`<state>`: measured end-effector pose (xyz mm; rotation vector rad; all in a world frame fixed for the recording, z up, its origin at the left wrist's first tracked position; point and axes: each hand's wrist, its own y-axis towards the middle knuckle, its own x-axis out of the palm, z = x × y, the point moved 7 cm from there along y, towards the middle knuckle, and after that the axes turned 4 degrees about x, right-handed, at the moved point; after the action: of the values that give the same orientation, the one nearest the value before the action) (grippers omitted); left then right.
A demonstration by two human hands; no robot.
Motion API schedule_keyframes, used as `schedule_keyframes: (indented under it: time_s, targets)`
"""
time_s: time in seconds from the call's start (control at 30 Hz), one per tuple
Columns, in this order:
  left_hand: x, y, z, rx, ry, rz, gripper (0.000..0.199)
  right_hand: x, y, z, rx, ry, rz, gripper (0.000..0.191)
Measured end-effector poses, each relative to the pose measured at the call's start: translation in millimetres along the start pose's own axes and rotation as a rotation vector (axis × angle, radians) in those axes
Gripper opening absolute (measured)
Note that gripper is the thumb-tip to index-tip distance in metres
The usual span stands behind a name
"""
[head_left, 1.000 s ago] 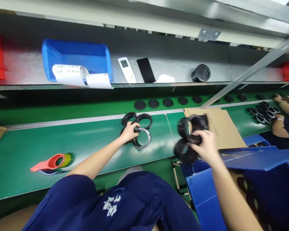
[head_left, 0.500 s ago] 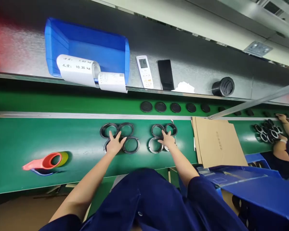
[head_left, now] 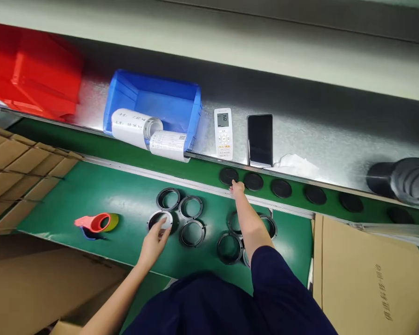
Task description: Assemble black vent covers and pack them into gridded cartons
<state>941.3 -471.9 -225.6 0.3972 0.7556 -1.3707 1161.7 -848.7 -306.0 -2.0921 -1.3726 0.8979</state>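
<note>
Bench entry: left hand [head_left: 155, 247] resting its fingers on a silver-faced black ring [head_left: 159, 220] at lower centre of the frame, grip unclear — right hand [head_left: 237, 188] reaching open, just touching-distance from a black disc [head_left: 228, 176] lined up beyond the green belt [head_left: 125, 190].

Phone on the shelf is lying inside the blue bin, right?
No, the head view shows the phone lying on the shelf outside the blue bin, to its right, with the white remote between them.
</note>
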Motion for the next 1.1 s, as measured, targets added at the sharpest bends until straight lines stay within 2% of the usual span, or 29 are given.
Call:
schedule_keyframes:
  time_s: [0.1, 0.17, 0.27, 0.37, 0.43, 0.47, 0.5, 0.57, 0.63, 0.7, 0.73, 0.83, 0.97, 1.1]
  targets:
    - [22.6, -12.5, 7.6, -0.129, -0.247, -0.055, 0.057, 6.4, -10.9, 1.4, -0.020, 0.103, -0.088, 0.024]
    - [39.9, -13.9, 22.6, -0.235, -0.469, -0.072, 0.059, 8.3, -32.6, 9.0, -0.039, 0.157, -0.197, 0.033]
    - [61.8, -8.5, 57.5, -0.394, -0.914, -0.075, 0.067, 12.0, -85.6, 34.9, -0.046, 0.194, -0.425, 0.045]
    - [78.2, -2.2, 101.0, -0.477, -1.391, -0.237, 0.065, 20.3, -154.1, 65.4, -0.073, 0.178, -0.727, 0.053]
    - [77.1, -2.0, 120.2, -0.485, -1.599, -0.307, 0.062, 23.2, -194.9, 78.7, -0.133, 0.113, -0.852, 0.055]
    - [72.9, -3.6, 124.4, -0.481, -1.661, -0.301, 0.059, 21.6, -209.4, 80.2, -0.205, 0.061, -0.832, 0.056]
    - [67.0, -6.3, 125.5, -0.475, -1.703, -0.272, 0.056, 17.9, -220.3, 77.1, -0.313, -0.003, -0.753, 0.057]
    - [53.9, -15.9, 124.3, -0.466, -1.751, -0.242, 0.052, 8.4, -242.4, 58.6, -0.644, -0.145, -0.520, 0.058]
    - [40.9, -28.4, 123.0, -0.464, -1.785, -0.283, 0.053, 6.0, -271.2, 39.6, -1.001, -0.294, -0.341, 0.050]
    - [28.7, -40.4, 121.2, -0.474, -1.806, -0.342, 0.054, 12.5, -297.1, 32.2, -1.244, -0.419, -0.267, 0.041]
    - [22.9, -45.5, 119.8, -0.479, -1.807, -0.361, 0.053, 16.8, -306.1, 32.0, -1.308, -0.468, -0.244, 0.040]
    - [8.4, -56.1, 115.4, -0.470, -1.766, -0.380, 0.047, 27.3, -321.5, 37.4, -1.332, -0.541, -0.195, 0.045]
    - [-2.4, -63.9, 114.1, -0.433, -1.714, -0.412, 0.047, 34.0, -334.1, 44.8, -1.219, -0.495, -0.234, 0.063]
    - [-11.9, -68.3, 114.1, -0.386, -1.715, -0.419, 0.050, 34.8, -345.5, 45.4, -1.087, -0.404, -0.299, 0.074]
